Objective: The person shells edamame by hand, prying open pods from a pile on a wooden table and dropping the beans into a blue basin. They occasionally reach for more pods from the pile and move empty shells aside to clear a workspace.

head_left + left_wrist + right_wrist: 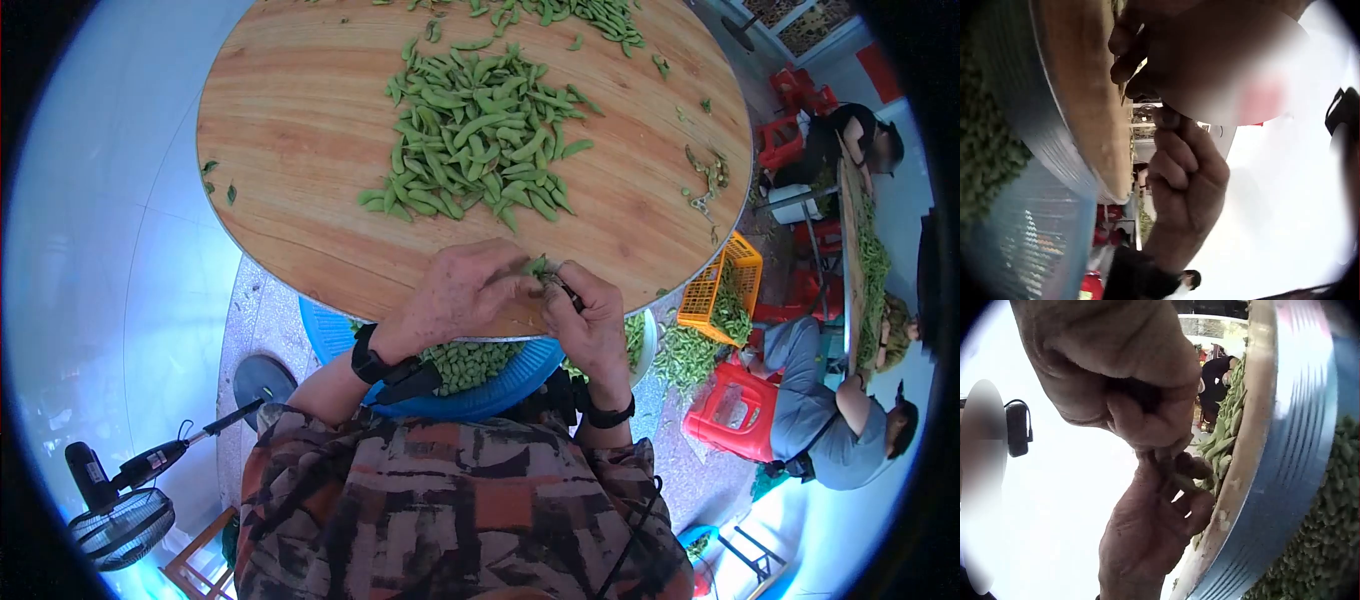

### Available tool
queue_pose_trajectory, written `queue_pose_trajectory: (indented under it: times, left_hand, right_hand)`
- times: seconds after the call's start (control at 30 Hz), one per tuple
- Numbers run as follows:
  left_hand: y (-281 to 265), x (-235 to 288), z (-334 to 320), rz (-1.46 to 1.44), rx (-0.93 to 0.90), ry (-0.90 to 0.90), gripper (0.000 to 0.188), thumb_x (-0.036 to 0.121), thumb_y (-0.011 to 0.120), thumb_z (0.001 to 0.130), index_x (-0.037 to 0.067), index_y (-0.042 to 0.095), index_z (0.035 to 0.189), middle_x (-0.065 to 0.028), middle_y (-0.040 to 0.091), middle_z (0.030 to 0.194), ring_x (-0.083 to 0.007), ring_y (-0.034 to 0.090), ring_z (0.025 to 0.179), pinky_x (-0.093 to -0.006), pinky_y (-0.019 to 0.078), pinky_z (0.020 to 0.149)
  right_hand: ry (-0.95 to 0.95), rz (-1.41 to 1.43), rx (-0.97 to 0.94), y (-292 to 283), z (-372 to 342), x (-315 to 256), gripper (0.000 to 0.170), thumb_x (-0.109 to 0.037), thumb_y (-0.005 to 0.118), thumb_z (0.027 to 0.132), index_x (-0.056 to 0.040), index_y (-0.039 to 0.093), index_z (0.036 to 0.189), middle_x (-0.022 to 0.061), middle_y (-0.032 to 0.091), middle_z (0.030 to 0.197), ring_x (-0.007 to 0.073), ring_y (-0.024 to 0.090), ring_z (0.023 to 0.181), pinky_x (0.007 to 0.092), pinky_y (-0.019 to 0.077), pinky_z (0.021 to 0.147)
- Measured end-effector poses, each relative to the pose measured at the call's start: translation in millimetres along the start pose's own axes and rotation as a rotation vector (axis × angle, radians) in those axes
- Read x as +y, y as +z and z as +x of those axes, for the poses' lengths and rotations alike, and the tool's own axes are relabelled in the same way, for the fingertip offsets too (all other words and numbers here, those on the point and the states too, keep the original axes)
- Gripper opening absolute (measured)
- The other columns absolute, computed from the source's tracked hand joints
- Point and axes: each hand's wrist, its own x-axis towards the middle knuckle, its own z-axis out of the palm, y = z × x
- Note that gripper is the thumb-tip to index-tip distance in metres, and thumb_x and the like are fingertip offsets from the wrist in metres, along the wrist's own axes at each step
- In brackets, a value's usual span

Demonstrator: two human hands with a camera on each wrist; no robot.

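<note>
Both hands meet over the near edge of the round wooden table (310, 150). My left hand (465, 290) comes in from the left and holds a green soybean pod (540, 266) at its fingertips. Curled fingers of my right hand (590, 315) pinch at the same pod from the other side, with a small dark patch showing among them. In the right wrist view, part of the pod (1184, 482) shows between the left hand's fingers; the rest is hidden. A heap of soybean pods (475, 140) lies on the table beyond the hands.
Under the table edge, a blue basin (325, 330) contains shelled green beans (470, 366), close to my lap. More pods (590, 15) lie at the far side. At right are a yellow crate (705, 300), a red stool (735, 410) and seated people. A fan (125, 525) stands left.
</note>
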Motion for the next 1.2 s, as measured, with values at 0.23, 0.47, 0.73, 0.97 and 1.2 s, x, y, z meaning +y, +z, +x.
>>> queue_pose_trajectory:
  times: [0.23, 0.47, 0.73, 0.97, 1.2]
  left_hand:
    - [-11.1, 6.2, -9.3, 0.059, -0.023, 0.030, 0.023, 0.008, 0.053, 0.092, -0.003, 0.056, 0.112, -0.0200, 0.062, 0.088, -0.0353, 0.063, 0.077, -0.0388, 0.0496, 0.067]
    - [29.0, 6.5, -13.5, -0.458, 0.270, -0.238, 0.029, 0.006, 0.041, 0.092, -0.005, 0.052, 0.117, -0.0187, 0.061, 0.093, -0.0283, 0.062, 0.084, -0.0389, 0.0488, 0.075]
    - [5.7, 28.3, -22.3, -0.967, 0.052, -0.553, 0.029, 0.014, 0.047, 0.099, 0.003, 0.054, 0.124, -0.0005, 0.059, 0.098, -0.0051, 0.050, 0.072, -0.0175, 0.0423, 0.060]
    - [5.1, 10.0, -29.3, -1.007, 0.033, -0.505, 0.012, 0.017, 0.062, 0.095, 0.006, 0.064, 0.097, 0.0047, 0.057, 0.073, -0.0006, 0.043, 0.059, -0.0163, 0.0299, 0.048]
    - [13.2, 10.2, -29.7, -0.603, 0.229, -0.342, 0.011, 0.012, 0.065, 0.092, 0.002, 0.061, 0.092, 0.0042, 0.056, 0.072, -0.0021, 0.046, 0.061, -0.0193, 0.0354, 0.052]
  right_hand:
    - [-0.249, -0.201, 0.113, 25.3, -0.1, -9.7, 0.012, 0.004, 0.056, 0.082, 0.0014, 0.060, 0.093, 0.0150, 0.055, 0.076, 0.0315, 0.057, 0.065, 0.0337, 0.0458, 0.059]
    - [-0.401, -0.448, 0.300, 55.0, 4.2, -13.9, 0.020, 0.004, 0.058, 0.083, 0.0016, 0.057, 0.103, 0.0184, 0.052, 0.092, 0.0364, 0.059, 0.074, 0.0412, 0.0487, 0.061]
    - [-0.371, -0.375, 0.315, 25.2, 4.4, -5.6, 0.016, 0.002, 0.058, 0.084, 0.0017, 0.059, 0.101, 0.0120, 0.054, 0.079, 0.0277, 0.059, 0.068, 0.0360, 0.0466, 0.058]
    - [0.087, 0.439, -0.011, 4.4, -1.4, -21.7, 0.014, -0.007, 0.053, 0.096, 0.0015, 0.062, 0.101, -0.0050, 0.042, 0.062, 0.0038, 0.037, 0.052, 0.0209, 0.0299, 0.046]
    - [0.216, 0.598, -0.157, 10.0, -3.7, -9.5, 0.017, -0.010, 0.050, 0.099, 0.0005, 0.064, 0.098, -0.0053, 0.043, 0.060, 0.0026, 0.035, 0.050, 0.0199, 0.0277, 0.044]
